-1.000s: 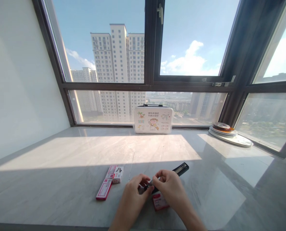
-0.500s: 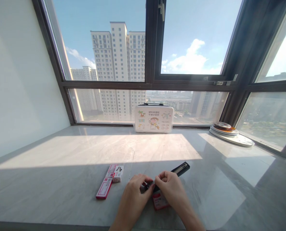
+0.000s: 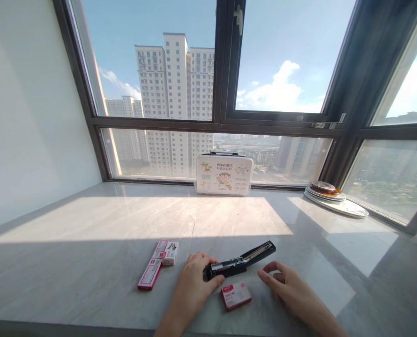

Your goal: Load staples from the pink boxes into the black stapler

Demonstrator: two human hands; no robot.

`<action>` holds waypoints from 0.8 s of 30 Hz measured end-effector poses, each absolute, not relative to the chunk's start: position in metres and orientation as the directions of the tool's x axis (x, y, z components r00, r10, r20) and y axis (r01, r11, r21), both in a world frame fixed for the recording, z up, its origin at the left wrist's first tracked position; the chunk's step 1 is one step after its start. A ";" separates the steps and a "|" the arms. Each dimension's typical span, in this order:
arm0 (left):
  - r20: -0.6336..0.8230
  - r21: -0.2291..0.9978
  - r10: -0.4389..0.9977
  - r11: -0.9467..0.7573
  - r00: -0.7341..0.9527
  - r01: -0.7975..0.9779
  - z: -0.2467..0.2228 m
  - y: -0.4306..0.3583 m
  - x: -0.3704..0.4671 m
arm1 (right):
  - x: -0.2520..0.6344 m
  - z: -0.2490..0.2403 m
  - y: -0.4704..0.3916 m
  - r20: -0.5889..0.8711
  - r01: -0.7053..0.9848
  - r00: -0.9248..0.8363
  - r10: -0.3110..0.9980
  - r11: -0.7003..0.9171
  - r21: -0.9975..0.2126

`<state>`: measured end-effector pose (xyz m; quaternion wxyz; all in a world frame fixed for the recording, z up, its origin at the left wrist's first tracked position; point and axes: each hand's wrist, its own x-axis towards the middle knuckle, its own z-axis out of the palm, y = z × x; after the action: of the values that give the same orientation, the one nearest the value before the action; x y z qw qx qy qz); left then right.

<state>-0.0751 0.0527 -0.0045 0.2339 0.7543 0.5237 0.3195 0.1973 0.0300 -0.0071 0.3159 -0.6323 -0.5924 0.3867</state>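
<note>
black stapler [image 3: 241, 264], one, opened out at the hinge; lies toward the front edge of the surface [image 3: 89, 285], its left end in the hand, its other part angled toward the far right corner, metal channel showing along the inner side.

left hand [image 3: 195, 278], one, bare; reaches in over the front edge. grip holding the stapler by its left end, thumb on the near side, fingers on the far side.

right hand [image 3: 288, 284], one, bare; right of the stapler and apart from it, also in from the front edge. fingers loosely curled, grip narrow; whether it rests on the surface, cannot tell.

red-and-white box [image 3: 235, 296], one, small, marked 24/6; lies flat near the front edge, between the two hands, just on the near side of the stapler.

pink-and-white boxes, two, long and flat; a nearer one [image 3: 150, 274] and a farther one [image 3: 160, 248], set end to end, left of the left hand, in a slanting line from the front edge toward the far edge.

white carton [image 3: 170, 253], one, small, stapler picture on top; right beside the farther one.

white case [image 3: 224, 175], cartoon print; upright at the far edge.

plates [image 3: 338, 204], stacked; far right corner.
</note>
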 end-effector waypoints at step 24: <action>0.408 0.694 0.853 -0.521 0.325 0.497 0.011 0.031 -0.068 | 0.157 0.044 0.061 0.149 0.797 -0.255 0.955 0.295 -0.527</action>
<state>-0.0681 0.0308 0.0114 0.2296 0.7808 0.4323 0.3883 0.1568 0.0611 0.0444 0.2254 -0.5673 -0.7724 0.1755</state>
